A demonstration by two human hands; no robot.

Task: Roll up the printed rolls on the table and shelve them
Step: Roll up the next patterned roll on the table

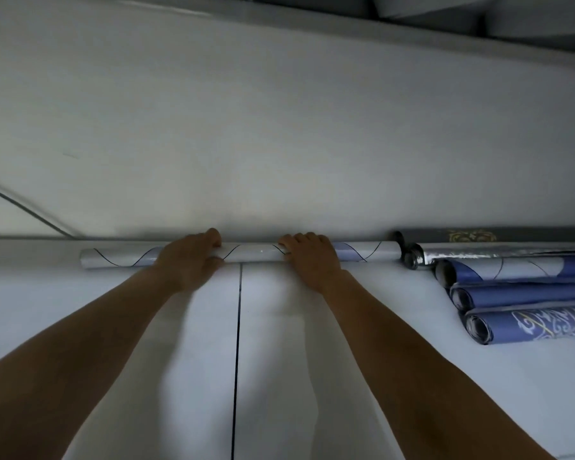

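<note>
Gripping the white printed roll [253, 254] near its middle, the left hand [188, 257] and right hand [312, 260] each curl fingers over it; its long axis runs crosswise, one end just beside the blue rolls [528, 295], the right hand nearer them

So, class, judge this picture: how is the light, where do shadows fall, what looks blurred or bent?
Head view: dim, cool light; soft shadows on the table beside the arms, whose edges look slightly smeared; a small glint on the roll; the wide lens bows straight lines near the frame's edges.
</note>
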